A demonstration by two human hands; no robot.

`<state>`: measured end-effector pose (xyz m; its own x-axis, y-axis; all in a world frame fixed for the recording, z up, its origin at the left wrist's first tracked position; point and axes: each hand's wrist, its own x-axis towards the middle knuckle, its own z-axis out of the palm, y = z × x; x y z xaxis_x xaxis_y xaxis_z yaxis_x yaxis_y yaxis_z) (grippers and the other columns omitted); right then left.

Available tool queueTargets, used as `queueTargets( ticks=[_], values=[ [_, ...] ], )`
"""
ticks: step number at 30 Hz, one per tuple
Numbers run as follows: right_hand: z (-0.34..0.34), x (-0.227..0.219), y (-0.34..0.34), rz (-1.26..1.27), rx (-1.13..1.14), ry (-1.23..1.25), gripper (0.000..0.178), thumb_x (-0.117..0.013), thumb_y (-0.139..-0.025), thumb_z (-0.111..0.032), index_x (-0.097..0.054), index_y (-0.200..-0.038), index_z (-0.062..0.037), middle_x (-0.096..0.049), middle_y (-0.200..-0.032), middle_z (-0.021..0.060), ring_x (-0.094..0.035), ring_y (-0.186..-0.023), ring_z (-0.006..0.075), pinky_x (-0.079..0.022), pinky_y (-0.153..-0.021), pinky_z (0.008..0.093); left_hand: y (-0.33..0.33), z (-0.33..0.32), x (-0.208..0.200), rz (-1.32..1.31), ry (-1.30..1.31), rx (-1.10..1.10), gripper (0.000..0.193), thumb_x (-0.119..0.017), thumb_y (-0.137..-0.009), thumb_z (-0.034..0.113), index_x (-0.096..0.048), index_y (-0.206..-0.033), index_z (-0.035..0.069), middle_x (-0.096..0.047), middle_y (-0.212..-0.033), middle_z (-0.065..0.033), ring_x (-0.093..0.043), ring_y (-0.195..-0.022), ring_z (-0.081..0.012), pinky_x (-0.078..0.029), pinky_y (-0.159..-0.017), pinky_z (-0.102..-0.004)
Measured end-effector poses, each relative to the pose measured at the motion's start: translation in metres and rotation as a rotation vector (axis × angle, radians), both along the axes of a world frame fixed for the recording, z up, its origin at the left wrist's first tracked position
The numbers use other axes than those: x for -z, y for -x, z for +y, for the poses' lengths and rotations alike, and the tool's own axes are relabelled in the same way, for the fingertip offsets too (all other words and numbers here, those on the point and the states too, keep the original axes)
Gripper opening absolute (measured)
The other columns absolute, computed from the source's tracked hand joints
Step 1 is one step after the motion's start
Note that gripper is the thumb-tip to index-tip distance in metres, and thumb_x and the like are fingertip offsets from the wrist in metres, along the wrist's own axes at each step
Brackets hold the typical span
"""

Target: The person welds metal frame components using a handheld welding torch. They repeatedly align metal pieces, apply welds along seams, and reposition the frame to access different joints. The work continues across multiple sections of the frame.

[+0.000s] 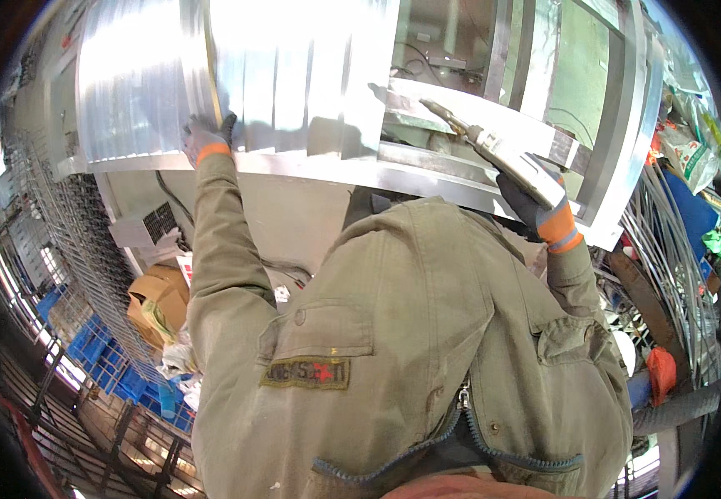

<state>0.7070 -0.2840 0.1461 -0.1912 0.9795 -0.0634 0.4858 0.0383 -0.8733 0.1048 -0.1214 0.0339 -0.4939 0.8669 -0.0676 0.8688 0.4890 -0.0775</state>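
Note:
My left hand [205,140], in a grey glove with an orange cuff, lies on the near edge of a shiny ribbed metal sheet [302,75]. Its thumb and fingers are spread apart. Between them ends a narrow yellowish strip [210,62] that runs away across the sheet; I cannot make out what it is. On the right, my gloved right hand [528,204] is closed round a long pale hand tool [506,158] with a slim, tapered nose. The nose points up and left, over the open part of a metal frame [597,187]. The tool partly hides my right fingers.
Metal rods [668,224] and plastic bags [693,154] crowd the right side. At the left are stacked wire mesh [69,216], a cardboard box [161,299] and blue crates [98,349]. A dark cable [173,200] hangs below the sheet's near edge.

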Motion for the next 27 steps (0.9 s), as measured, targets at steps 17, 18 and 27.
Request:
queueTargets(
  ticks=[17, 18, 27],
  values=[
    [-0.056, -0.018, -0.007, 0.12, 0.094, 0.059, 0.029, -0.08, -0.091, -0.007, -0.07, -0.118, -0.0014, -0.076, -0.098, 0.0126, -0.074, -0.087, 0.0219, -0.058, -0.078, 0.0351, 0.051, -0.013, -0.005, -0.141, -0.24, -0.03, 0.056, -0.053, -0.105, 0.046, -0.068, -0.136, 0.002, -0.074, -0.126, -0.0287, -0.07, -0.119, -0.0474, -0.055, -0.101, -0.0535],
    [-0.058, -0.02, -0.013, 0.075, 0.085, 0.138, 0.031, -0.081, -0.091, -0.008, -0.07, -0.119, -0.0013, -0.077, -0.1, 0.0121, -0.075, -0.09, 0.021, -0.059, -0.08, 0.0346, 0.043, -0.017, -0.004, -0.18, -0.254, -0.012, 0.057, -0.054, -0.105, 0.048, -0.069, -0.135, 0.002, -0.074, -0.126, -0.029, -0.069, -0.119, -0.0478, -0.055, -0.101, -0.0536],
    [-0.08, -0.013, -0.037, -0.004, 0.047, -0.067, 0.034, -0.083, -0.091, -0.011, -0.069, -0.121, -0.0014, -0.078, -0.102, 0.0147, -0.077, -0.089, 0.0284, -0.06, -0.079, 0.0372, -0.192, -0.09, 0.068, -1.228, -0.304, -0.04, 0.042, -0.082, -0.099, 0.027, -0.074, -0.125, -0.005, -0.078, -0.117, -0.0142, -0.07, -0.107, -0.0231, -0.055, -0.098, -0.0366]
  ],
)
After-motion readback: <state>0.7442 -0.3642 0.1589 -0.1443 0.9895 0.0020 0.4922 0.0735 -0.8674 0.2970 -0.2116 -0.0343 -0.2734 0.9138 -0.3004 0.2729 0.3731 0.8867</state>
